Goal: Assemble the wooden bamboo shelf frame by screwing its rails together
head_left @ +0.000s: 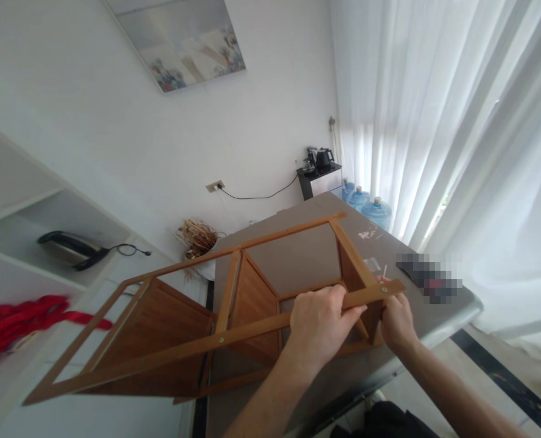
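A brown wooden shelf rack (252, 331) lies on its side across the grey table, with its panels standing between the side rails. My left hand (318, 322) is wrapped around its near rail, thumb pointing toward the rail's right end. Close to that end, my right hand (395, 319) is closed just below the rail, under a round metal fastener (384, 290). The fingers are partly hidden behind the wood, so what they hold cannot be made out. Just beyond lie a small clear plastic bag (371, 264) and a thin white stick-like piece (384, 271).
On the grey table (293, 261) lies a dark pixelated item (429, 277) at the right. Blue water bottles (376, 210) stand behind it, near a black kettle (324, 158) on a small cabinet. Another kettle (72, 249) and red cloth (19, 322) are at left.
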Action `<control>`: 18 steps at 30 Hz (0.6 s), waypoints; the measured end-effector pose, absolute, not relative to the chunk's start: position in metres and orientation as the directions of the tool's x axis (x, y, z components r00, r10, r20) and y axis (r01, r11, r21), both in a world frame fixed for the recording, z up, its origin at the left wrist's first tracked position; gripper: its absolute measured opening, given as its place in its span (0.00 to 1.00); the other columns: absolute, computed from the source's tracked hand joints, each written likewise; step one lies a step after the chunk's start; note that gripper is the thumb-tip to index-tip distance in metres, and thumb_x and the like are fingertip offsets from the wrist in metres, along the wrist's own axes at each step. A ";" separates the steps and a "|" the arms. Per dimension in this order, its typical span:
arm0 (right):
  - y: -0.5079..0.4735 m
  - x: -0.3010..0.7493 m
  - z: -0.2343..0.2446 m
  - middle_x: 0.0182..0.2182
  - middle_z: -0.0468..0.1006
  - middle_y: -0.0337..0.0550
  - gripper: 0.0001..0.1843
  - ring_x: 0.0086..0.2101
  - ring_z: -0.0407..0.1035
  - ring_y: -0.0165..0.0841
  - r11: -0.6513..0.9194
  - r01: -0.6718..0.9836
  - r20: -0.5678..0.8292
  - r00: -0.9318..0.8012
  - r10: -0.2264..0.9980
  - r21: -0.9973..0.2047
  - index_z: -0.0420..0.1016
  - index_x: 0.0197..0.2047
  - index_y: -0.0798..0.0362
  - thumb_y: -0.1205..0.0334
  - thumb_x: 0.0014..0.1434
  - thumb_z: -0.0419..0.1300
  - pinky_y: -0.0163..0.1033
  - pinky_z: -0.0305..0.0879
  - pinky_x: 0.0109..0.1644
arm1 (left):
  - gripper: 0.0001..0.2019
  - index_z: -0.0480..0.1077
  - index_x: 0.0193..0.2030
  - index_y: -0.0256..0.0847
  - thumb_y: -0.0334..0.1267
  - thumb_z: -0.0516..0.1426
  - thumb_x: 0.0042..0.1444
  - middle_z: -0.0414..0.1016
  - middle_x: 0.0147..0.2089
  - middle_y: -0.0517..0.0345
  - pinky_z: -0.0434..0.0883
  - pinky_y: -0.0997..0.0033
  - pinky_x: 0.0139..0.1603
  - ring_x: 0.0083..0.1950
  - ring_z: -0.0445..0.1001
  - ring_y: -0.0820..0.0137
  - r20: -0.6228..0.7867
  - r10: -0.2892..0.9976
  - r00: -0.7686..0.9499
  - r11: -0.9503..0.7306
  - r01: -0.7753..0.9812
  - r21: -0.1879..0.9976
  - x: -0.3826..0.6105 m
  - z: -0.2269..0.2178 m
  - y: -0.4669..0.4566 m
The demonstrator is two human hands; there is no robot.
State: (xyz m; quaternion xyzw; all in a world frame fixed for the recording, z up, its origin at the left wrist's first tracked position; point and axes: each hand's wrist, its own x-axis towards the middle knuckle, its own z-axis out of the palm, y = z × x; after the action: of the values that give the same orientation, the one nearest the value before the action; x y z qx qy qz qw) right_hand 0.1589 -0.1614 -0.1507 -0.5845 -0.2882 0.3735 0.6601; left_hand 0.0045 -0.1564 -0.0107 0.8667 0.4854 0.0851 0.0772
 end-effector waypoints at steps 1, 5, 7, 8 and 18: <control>-0.158 0.159 -0.150 0.27 0.75 0.39 0.14 0.28 0.69 0.36 0.032 -0.162 -0.065 0.559 0.827 -0.986 0.71 0.40 0.51 0.57 0.51 0.54 0.39 0.68 0.30 | 0.18 0.70 0.34 0.42 0.56 0.52 0.59 0.77 0.33 0.57 0.65 0.69 0.34 0.34 0.75 0.65 0.072 0.861 0.503 -0.505 0.834 0.224 0.007 -0.011 -0.155; -0.150 0.174 -0.143 0.27 0.77 0.41 0.16 0.29 0.70 0.37 -0.017 -0.105 -0.065 0.479 0.876 -0.994 0.74 0.41 0.52 0.55 0.52 0.53 0.40 0.68 0.31 | 0.15 0.71 0.38 0.42 0.51 0.54 0.60 0.76 0.36 0.56 0.67 0.68 0.37 0.37 0.74 0.66 0.081 0.822 0.564 -0.562 0.779 0.277 0.008 -0.005 -0.153; -0.155 0.187 -0.142 0.29 0.78 0.42 0.17 0.31 0.71 0.37 -0.032 -0.043 -0.047 0.429 0.902 -0.999 0.75 0.40 0.53 0.53 0.52 0.55 0.40 0.69 0.33 | 0.13 0.71 0.42 0.43 0.49 0.55 0.59 0.75 0.40 0.56 0.68 0.68 0.42 0.41 0.73 0.66 0.109 0.787 0.607 -0.607 0.730 0.314 -0.008 0.003 -0.153; -0.161 0.195 -0.142 0.29 0.78 0.42 0.16 0.32 0.72 0.37 -0.045 -0.023 -0.051 0.428 0.902 -0.999 0.75 0.39 0.53 0.52 0.52 0.56 0.41 0.70 0.35 | 0.13 0.71 0.45 0.43 0.47 0.56 0.59 0.74 0.42 0.56 0.68 0.67 0.45 0.44 0.72 0.66 0.131 0.784 0.607 -0.613 0.720 0.326 -0.022 0.007 -0.153; -0.229 0.218 -0.158 0.36 0.83 0.45 0.23 0.38 0.77 0.48 -0.127 0.371 -0.076 0.149 0.986 -0.920 0.82 0.38 0.45 0.40 0.46 0.61 0.42 0.77 0.38 | 0.23 0.67 0.56 0.45 0.46 0.60 0.54 0.71 0.54 0.52 0.65 0.58 0.57 0.55 0.68 0.61 0.242 0.945 0.218 -0.284 0.916 0.283 -0.200 -0.003 -0.194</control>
State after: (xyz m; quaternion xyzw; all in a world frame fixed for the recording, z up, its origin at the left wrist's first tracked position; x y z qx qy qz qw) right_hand 0.2180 -0.2287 -0.1578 -0.6443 -0.5265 0.3852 0.3992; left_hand -0.2004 -0.1936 -0.0027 0.7795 0.5969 0.1858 0.0396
